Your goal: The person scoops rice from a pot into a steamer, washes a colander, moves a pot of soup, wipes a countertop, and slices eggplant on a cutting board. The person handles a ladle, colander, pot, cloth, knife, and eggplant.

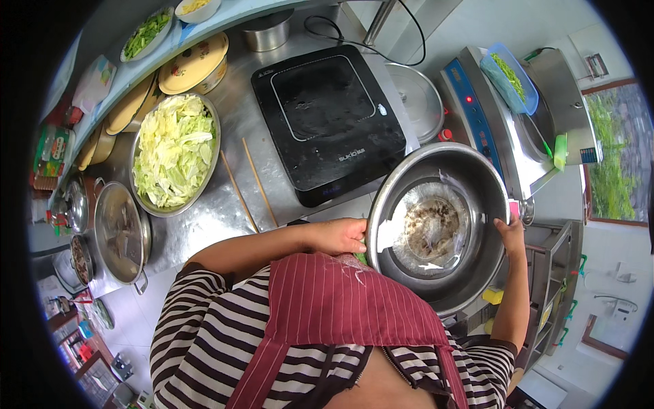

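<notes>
Between my hands is a large steel basin [488,255], held just off the counter's front edge. Clear liquid seems to lie in it, over a browned bottom. My left hand [343,236] grips the near-left rim, and a bit of green material shows beneath those fingers. On the opposite rim, my right hand [510,234] holds on with the thumb over the edge; something pink shows behind it. Beyond the basin sits a black induction cooker [327,122] with a bare top. A pair of wooden chopsticks [259,181] lies on the steel counter [245,120] to its left.
Chopped cabbage fills a steel bowl [217,138] on the left, near a lidded pot [120,232]. Enamel lidded pots [194,64] stand under a shelf holding dishes. At right are a second cooker [472,110], a blue plastic basket [531,97] and a round metal lid [416,102].
</notes>
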Motion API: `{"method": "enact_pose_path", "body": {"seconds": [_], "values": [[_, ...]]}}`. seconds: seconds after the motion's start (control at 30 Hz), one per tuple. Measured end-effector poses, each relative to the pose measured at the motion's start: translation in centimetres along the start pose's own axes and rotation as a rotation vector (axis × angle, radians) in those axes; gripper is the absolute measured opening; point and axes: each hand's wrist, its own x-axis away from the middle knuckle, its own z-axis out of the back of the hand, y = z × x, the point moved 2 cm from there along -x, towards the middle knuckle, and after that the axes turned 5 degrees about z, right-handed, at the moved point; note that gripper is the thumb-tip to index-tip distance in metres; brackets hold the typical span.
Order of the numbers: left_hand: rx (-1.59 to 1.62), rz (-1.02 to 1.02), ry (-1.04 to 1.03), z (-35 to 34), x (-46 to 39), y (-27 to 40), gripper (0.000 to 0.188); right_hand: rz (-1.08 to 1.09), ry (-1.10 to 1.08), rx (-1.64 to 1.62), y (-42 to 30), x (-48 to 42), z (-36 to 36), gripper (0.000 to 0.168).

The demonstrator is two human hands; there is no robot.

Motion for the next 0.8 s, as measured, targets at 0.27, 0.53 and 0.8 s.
{"method": "enact_pose_path", "body": {"seconds": [0.27,0.53,0.8], "values": [[0.597,-0.205,0.684,4.0,1.3,-3.5,0.023,0.044,0.018,-0.092,1.9,0.6,0.7,0.023],[-1.002,0.056,1.042,11.1,7.9,4.0,0.027,0.01,0.025,-0.1,2.5,0.5,0.7,0.017],[-1.544,0.158,0.389,16.1,-1.6,-1.0,0.056,0.011,0.042,-0.085,1.7,0.6,-0.1,0.019]]}}
